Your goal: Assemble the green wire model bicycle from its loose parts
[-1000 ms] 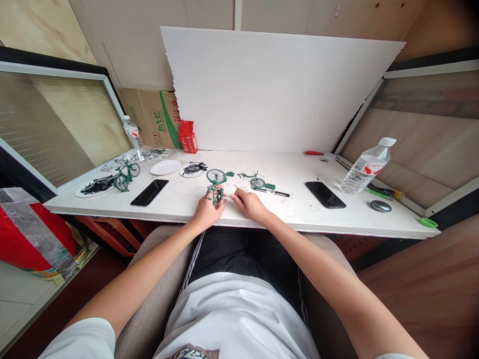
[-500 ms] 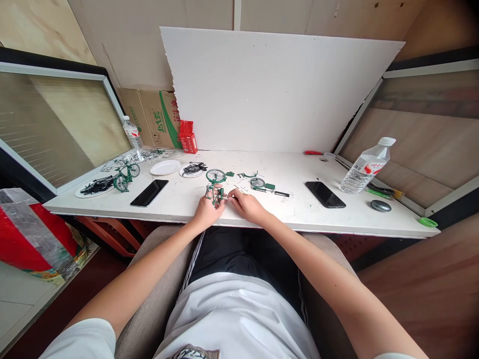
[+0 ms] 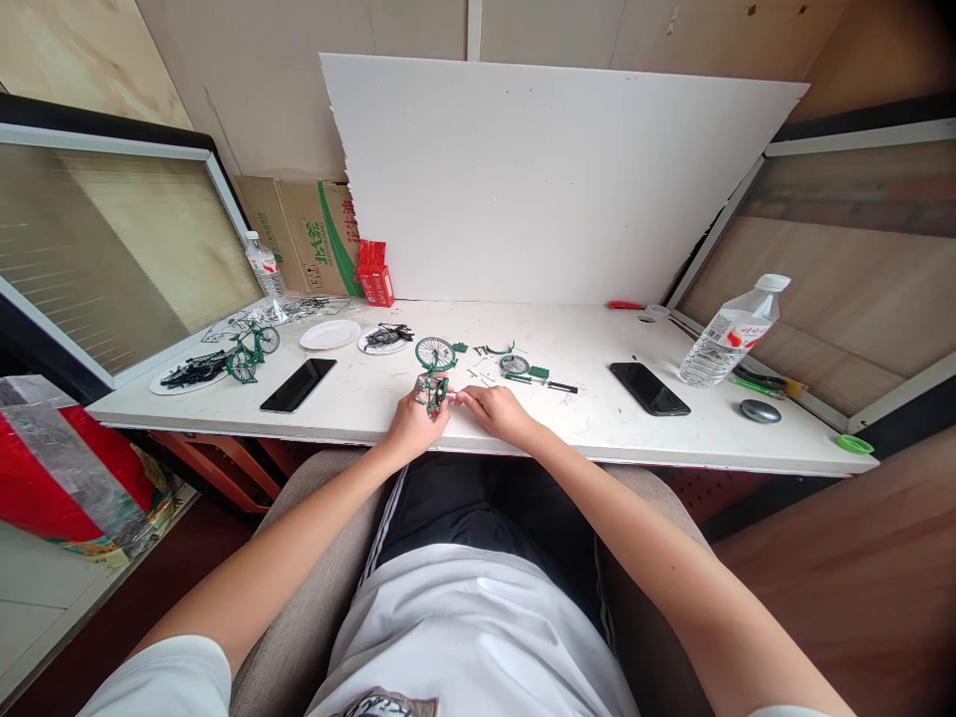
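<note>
My left hand [image 3: 416, 419] is closed around the lower part of a partly built green model bicycle [image 3: 435, 354], whose spoked wheel points away from me. Close against it on the right, my right hand [image 3: 496, 409] has its thumb and fingers pinched together beside the frame. Whatever lies between those fingertips is too small to make out. Just beyond the hands, loose model parts lie on the white table: a second spoked wheel [image 3: 515, 365], a green curved piece [image 3: 499, 350], a dark rod [image 3: 563, 387] and several tiny bits.
On the left are a finished-looking green model bicycle [image 3: 252, 351], a plate of black parts [image 3: 159, 384], a phone [image 3: 299, 385] and a white plate [image 3: 330, 334]. A second phone [image 3: 649, 388], a water bottle [image 3: 732, 334] and a grey oval object [image 3: 760, 411] are on the right.
The model bicycle has turned and shifted slightly to the right in my left hand, its wheel now overlapping a small green piece behind it. My right hand stays pinched beside it.
</note>
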Action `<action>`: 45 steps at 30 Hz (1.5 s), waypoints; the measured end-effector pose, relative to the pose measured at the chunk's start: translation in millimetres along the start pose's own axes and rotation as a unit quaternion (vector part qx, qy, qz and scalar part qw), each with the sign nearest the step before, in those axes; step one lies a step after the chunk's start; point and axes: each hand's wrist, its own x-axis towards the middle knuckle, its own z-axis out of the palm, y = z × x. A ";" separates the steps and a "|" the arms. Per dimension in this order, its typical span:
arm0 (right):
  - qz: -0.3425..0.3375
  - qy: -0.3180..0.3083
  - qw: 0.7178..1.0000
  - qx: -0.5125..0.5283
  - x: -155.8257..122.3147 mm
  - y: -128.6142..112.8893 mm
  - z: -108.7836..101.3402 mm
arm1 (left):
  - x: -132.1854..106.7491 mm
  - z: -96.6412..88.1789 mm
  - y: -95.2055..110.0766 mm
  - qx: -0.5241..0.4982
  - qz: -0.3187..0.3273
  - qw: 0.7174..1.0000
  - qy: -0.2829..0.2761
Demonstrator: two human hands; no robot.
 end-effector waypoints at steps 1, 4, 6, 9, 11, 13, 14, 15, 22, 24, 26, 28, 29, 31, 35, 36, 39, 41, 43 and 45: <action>0.001 -0.002 1.000 0.000 0.1 -0.2 -0.1 | 0.0 0.1 0.0 0.000 0.002 1.000 0.000; 0.000 -0.010 1.000 -0.002 -0.4 -2.0 -0.2 | 0.2 0.3 0.4 -0.005 0.001 1.000 -0.002; 0.005 -0.012 1.000 -0.004 -1.3 -4.7 -0.5 | 0.8 0.4 0.7 -0.014 -0.006 1.000 -0.005; 0.018 -0.002 1.000 0.007 -2.7 -9.1 -1.1 | 2.0 0.7 0.7 -0.032 -0.024 0.999 -0.006; 0.022 0.006 0.999 0.025 -3.4 -10.5 -1.3 | 2.7 1.1 0.5 -0.044 -0.040 0.998 -0.005; 0.015 0.009 0.999 0.041 -3.7 -10.0 -1.3 | 3.1 1.5 0.2 -0.058 -0.054 0.997 -0.004; 0.009 0.011 0.999 0.046 -3.7 -9.4 -1.1 | 3.2 1.6 0.1 -0.065 -0.058 0.996 -0.005; 0.003 0.012 0.999 0.047 -3.8 -8.8 -0.9 | 3.4 1.7 0.0 -0.072 -0.061 0.996 -0.007; 0.014 0.012 1.000 -0.023 -3.5 -9.0 2.5 | 4.7 0.5 0.5 -0.098 -0.071 0.993 -0.014; 0.015 0.010 0.999 -0.038 -3.0 -9.6 3.1 | 4.6 0.4 0.6 -0.096 -0.066 0.993 -0.010; 0.012 0.008 0.999 -0.044 -2.6 -9.8 3.4 | 4.1 0.8 0.3 -0.093 -0.061 0.994 -0.010; 0.010 0.010 0.999 -0.051 -2.5 -9.7 3.9 | 3.4 1.6 -0.4 -0.089 -0.060 0.994 -0.012; 0.009 0.012 0.998 -0.057 -2.6 -9.6 4.3 | 3.0 2.0 -0.9 -0.086 -0.060 0.994 -0.012; 0.005 0.016 0.997 -0.071 -2.7 -9.3 5.3 | 2.0 2.9 -1.8 -0.082 -0.057 0.995 -0.007; 0.002 0.017 0.995 -0.099 -3.1 -7.5 7.6 | 0.4 4.1 -3.0 -0.076 -0.047 0.996 -0.001; 0.003 0.016 0.995 -0.101 -3.2 -6.8 8.0 | 0.1 4.1 -3.2 -0.073 -0.049 0.996 -0.001; 0.005 0.015 0.994 -0.107 -3.5 -5.4 8.5 | -0.2 3.4 -3.2 -0.068 -0.052 0.996 -0.005; 0.007 0.015 0.993 -0.114 -3.4 -6.3 8.3 | -0.5 2.4 -2.7 -0.068 -0.043 0.997 -0.006; 0.013 0.016 0.993 -0.118 -3.0 -9.4 7.3 | -1.0 1.6 -1.8 -0.068 -0.028 0.997 -0.001; 0.023 0.017 0.993 -0.116 -2.4 -14.2 5.7 | -1.7 1.1 -0.8 -0.070 -0.015 0.997 0.010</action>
